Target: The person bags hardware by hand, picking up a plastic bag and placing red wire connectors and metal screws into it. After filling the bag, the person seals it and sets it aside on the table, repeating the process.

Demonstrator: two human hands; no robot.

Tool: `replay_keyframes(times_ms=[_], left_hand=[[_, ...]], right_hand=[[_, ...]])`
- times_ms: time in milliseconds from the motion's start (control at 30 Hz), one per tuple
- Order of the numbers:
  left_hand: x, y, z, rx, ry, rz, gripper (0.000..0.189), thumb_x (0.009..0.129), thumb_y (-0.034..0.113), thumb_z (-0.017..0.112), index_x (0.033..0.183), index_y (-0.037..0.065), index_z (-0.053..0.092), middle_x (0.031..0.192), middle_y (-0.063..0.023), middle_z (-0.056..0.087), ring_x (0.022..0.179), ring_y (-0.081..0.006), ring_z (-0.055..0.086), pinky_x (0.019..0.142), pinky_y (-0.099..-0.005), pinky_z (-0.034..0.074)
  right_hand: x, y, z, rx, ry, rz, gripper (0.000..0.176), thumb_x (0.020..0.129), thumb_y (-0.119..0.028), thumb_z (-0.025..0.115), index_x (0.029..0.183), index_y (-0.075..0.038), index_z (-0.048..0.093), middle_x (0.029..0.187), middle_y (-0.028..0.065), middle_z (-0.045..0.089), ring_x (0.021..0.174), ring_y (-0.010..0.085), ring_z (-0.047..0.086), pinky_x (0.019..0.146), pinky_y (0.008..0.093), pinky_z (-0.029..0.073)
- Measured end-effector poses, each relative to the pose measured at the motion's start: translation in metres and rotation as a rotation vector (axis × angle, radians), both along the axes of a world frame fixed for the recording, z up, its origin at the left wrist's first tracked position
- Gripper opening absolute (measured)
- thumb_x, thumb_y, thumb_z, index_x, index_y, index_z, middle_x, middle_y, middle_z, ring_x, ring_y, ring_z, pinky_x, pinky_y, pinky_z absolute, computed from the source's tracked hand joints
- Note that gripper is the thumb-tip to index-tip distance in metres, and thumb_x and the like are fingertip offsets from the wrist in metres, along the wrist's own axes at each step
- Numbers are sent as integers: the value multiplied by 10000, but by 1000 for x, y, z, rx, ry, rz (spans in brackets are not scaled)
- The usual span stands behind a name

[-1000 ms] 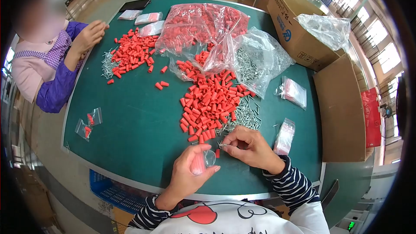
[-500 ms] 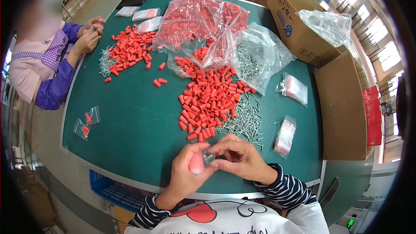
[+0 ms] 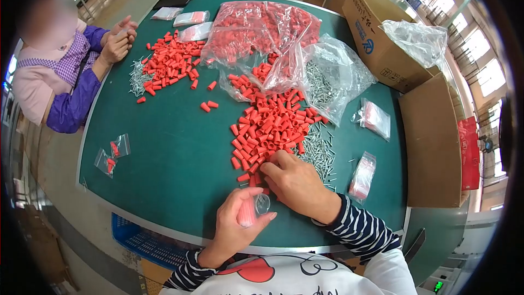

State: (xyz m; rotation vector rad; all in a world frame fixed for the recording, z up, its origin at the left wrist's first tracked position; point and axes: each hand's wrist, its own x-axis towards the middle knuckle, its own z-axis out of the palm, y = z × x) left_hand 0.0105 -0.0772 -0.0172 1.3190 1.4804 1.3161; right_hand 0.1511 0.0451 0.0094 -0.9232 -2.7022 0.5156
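Near the table's front edge, my left hand (image 3: 230, 224) is closed round a stack of small zip-lock bags (image 3: 246, 213) with red-striped fronts. The mouth of one clear bag (image 3: 262, 203) gapes open at the stack's right side. My right hand (image 3: 297, 186) reaches to the near edge of a pile of hollow red plastic caps (image 3: 267, 131). Its fingers are bent and pressed together at the caps; whatever they pinch is hidden beneath them. Silver screws (image 3: 321, 153) lie heaped just right of the caps, beyond my right hand.
A large bag of red caps (image 3: 262, 27) and a clear bag of screws (image 3: 338, 76) lie farther back. Packs of bags (image 3: 362, 176) are at right, beside cardboard boxes (image 3: 431, 147). Two filled small bags (image 3: 120, 145) lie left. A co-worker's hands (image 3: 117, 43) are at the far left edge.
My right hand has left the small bag at my left hand and moved forward to the red caps. The bag's mouth now shows open. My left hand keeps its hold on the stack.
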Motion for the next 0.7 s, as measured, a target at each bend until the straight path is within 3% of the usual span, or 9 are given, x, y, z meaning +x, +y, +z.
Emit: replay_keyframes(times_ms=[200,433,567,700], left_hand=[[0,2,3,12,22,11,556,689,54,861,1162,12,573,1046,-68,613,917,-136,595,826,-280,493],[1,3,-1,11,-17,12,575,689,41,854,1181,0,559,1098,-75,622,990,-141,598,874,-288,491],[3,2,-13,37,-29,12,593,693,24,845,1203,-9,543,1115,-83,620,992,-143,599,886,-289,491],[4,2,-9,47,-2,9,598,693,53,862,1193,-4,539,1085,-74,606,967,-133,596,862,-285,495]], right_hand=[[8,6,0,-16,46,101,262,732,-76,690,971,-22,596,931,142,559,856,297,616,678,386,532],[22,-13,27,-316,617,161,289,747,-1,749,1004,-36,622,1085,134,585,930,269,620,728,348,527],[23,-20,8,-232,615,262,306,742,-20,747,1025,-34,631,1084,143,586,950,294,617,769,355,526],[34,-22,8,-202,614,131,342,746,-26,731,1074,-35,634,1108,141,589,981,303,610,813,373,515]])
